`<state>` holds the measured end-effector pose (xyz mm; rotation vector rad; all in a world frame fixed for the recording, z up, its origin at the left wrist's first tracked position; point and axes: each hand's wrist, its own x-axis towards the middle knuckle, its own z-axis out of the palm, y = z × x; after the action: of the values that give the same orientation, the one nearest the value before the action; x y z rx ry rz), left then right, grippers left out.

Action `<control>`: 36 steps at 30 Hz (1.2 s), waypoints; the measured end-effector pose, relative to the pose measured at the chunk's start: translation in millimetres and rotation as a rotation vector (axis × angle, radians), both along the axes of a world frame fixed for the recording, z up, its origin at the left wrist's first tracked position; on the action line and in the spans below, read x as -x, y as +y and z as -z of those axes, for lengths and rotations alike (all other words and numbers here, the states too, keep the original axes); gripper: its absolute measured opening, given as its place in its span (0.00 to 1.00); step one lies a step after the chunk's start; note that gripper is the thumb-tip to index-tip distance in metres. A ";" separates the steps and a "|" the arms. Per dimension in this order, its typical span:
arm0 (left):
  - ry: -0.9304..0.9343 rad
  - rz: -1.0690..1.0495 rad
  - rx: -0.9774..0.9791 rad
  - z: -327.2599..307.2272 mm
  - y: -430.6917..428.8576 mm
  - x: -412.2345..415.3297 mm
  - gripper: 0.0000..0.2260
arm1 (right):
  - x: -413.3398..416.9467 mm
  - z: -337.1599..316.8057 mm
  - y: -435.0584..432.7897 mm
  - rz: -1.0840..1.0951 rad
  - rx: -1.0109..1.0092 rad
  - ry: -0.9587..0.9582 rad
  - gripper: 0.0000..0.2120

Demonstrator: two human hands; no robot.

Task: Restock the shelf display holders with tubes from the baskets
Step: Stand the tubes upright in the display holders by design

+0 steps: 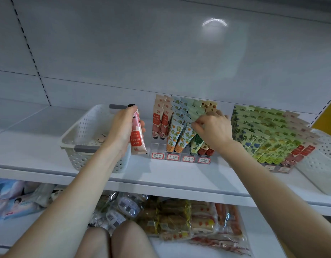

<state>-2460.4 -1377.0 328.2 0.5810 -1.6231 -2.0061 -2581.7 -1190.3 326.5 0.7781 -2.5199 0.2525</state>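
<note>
Shelf [179, 175]: holder [157, 146] holds tubes [173, 135]; basket [68, 144] just beside.

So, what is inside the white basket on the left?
In the basket, a couple of tubes lie at the bottom; the left hand and forearm cover its right part.

On the shelf [179, 175], 2 holders [180, 158] [278, 169] stand between 2 baskets [82, 135] [323, 164].

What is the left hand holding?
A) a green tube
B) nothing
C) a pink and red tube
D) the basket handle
C: the left hand grips a pink and red tube, cap up, in front of the white basket, while the right hand pinches a flowery tube in the display holder.
</note>
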 end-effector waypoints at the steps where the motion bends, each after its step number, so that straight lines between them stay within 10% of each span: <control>1: -0.002 -0.001 -0.003 0.3 0.3 0.4 0.07 | -0.1 0.4 -0.7 -0.002 -0.002 0.009 0.15; 36: -0.003 -0.008 0.030 -1.7 2.1 -0.8 0.09 | 1.2 15.9 -16.2 -0.162 0.172 0.191 0.09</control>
<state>-2459.6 -1374.9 329.9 0.5787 -1.6476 -1.9726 -2582.8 -1206.6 310.6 0.8928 -2.2268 0.4224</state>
